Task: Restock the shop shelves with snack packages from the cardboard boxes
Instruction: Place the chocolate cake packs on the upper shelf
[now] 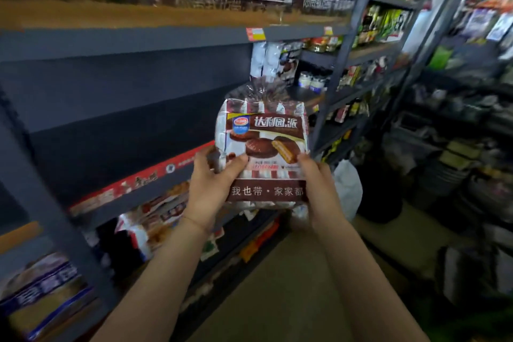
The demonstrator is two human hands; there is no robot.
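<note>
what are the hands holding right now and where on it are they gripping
Both hands hold one chocolate pie snack bag upright by its lower corners: left hand at the bottom left, right hand at the bottom right.

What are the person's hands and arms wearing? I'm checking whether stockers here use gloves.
No gloves: both the left hand and the right hand are bare. The forearms are bare too, with no sleeves in view. The only thing worn is a thin bracelet around the left wrist.
</note>
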